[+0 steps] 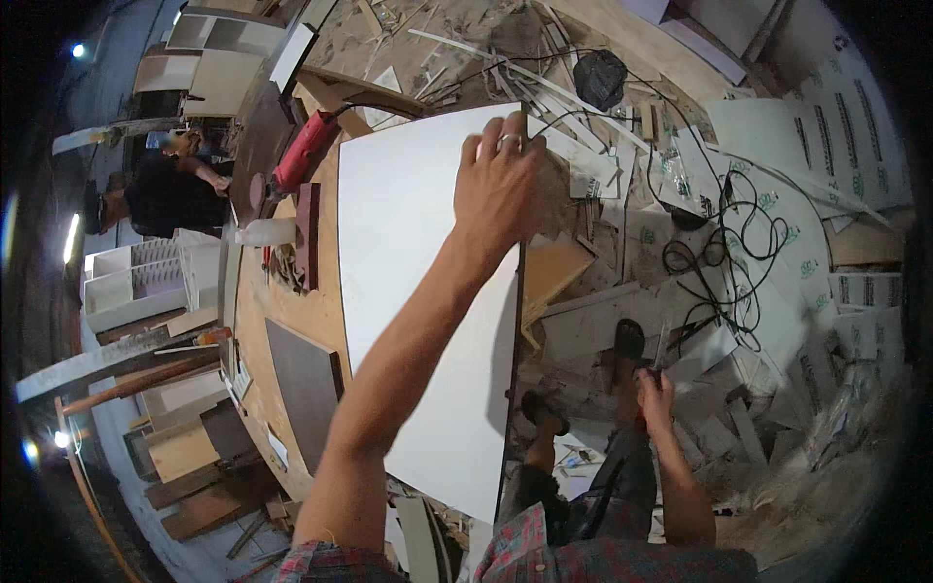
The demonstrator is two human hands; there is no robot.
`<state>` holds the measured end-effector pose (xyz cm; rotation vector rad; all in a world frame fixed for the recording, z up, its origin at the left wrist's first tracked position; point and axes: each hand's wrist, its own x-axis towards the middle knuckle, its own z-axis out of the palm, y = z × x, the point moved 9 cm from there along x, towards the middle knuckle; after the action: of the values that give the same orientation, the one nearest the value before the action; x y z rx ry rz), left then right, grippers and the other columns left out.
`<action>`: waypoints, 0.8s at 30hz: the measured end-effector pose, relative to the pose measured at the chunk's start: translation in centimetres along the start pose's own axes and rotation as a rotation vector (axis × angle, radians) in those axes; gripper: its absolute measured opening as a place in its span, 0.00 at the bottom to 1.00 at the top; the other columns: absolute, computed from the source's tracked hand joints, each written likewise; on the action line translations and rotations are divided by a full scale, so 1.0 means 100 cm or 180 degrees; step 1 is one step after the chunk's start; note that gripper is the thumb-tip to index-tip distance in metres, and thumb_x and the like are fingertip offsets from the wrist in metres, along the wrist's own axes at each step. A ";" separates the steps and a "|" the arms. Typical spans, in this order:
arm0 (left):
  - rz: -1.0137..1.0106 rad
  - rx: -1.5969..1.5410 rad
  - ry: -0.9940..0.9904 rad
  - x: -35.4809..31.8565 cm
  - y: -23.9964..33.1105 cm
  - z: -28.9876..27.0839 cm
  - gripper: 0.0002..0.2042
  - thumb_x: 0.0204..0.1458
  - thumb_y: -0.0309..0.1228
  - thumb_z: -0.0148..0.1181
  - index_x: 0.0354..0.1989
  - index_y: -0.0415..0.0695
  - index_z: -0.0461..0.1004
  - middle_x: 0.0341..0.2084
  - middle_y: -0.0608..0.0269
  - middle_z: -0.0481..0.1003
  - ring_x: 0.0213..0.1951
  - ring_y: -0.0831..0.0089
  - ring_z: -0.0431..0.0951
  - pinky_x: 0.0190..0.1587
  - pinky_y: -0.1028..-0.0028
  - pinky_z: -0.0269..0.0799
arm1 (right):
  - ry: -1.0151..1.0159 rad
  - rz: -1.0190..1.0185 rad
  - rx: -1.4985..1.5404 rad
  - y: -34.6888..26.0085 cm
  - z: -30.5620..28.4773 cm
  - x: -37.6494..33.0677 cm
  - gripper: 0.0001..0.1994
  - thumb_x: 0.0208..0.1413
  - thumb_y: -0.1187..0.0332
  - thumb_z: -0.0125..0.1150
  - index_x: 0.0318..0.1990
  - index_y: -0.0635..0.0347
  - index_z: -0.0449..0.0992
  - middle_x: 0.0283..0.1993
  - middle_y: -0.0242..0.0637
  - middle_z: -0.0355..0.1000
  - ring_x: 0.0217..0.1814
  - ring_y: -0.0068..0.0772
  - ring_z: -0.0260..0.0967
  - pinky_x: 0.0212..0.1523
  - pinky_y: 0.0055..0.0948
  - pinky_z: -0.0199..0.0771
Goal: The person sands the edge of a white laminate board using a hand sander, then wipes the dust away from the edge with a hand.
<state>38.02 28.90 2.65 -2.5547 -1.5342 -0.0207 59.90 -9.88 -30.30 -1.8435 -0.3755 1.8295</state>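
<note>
Left forearm [379,408] overhung a white panel [398,223] under left hand [498,189]: bent fingers seemingly steadied it, grip unclear; right hand [656,396] clutched a slim tool [662,338].

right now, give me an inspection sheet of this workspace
Surface: wooden table, partly covered by a white board.
Things: white board lying flat; thin tool, kind unclear.
Clutter: red power tool, white bottle and dark panel on the table; scraps across the floor.
Hands: left hand at the board's far right corner; right hand gripping the thin tool.
Cables: black cable looped on floor, right.
Surroundings: another person, left; white shelves.
</note>
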 end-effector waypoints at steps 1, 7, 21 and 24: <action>0.0122 0.0188 -0.0230 0.013 0.000 0.006 0.20 0.42 0.33 0.69 0.48 0.49 0.80 0.60 0.52 0.68 0.66 0.55 0.63 0.64 0.55 0.59 | 0.0143 -0.0344 -0.0160 -0.004 -0.004 0.000 0.14 0.65 0.58 0.60 0.44 0.60 0.71 0.32 0.30 0.66 0.30 0.23 0.61 0.31 0.31 0.62; 0.0411 0.0938 -0.0773 0.032 0.005 0.022 0.13 0.51 0.40 0.63 0.42 0.50 0.84 0.62 0.58 0.71 0.67 0.62 0.62 0.71 0.57 0.51 | -0.0001 -0.0093 -0.0201 -0.001 -0.017 -0.003 0.12 0.63 0.58 0.60 0.40 0.57 0.73 0.28 0.27 0.64 0.27 0.20 0.61 0.27 0.29 0.62; -0.0867 -0.1949 0.0278 -0.143 -0.017 -0.005 0.19 0.55 0.37 0.64 0.51 0.41 0.70 0.61 0.44 0.67 0.64 0.47 0.65 0.65 0.52 0.59 | -0.0020 -0.0073 -0.0119 -0.108 -0.016 -0.031 0.21 0.67 0.71 0.52 0.66 0.63 0.63 0.31 0.30 0.64 0.27 0.19 0.58 0.27 0.25 0.63; -0.1589 -0.1624 0.0217 -0.225 -0.042 -0.003 0.27 0.58 0.39 0.62 0.63 0.41 0.65 0.69 0.42 0.59 0.71 0.46 0.56 0.71 0.47 0.50 | -0.0260 -0.0604 -0.0495 -0.150 -0.010 -0.061 0.25 0.69 0.71 0.50 0.71 0.61 0.59 0.29 0.31 0.67 0.24 0.20 0.62 0.24 0.25 0.66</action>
<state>23.76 11.08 1.41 -2.3705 -2.3372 -0.6237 62.89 -0.81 -17.22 -1.7690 -0.7156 1.7914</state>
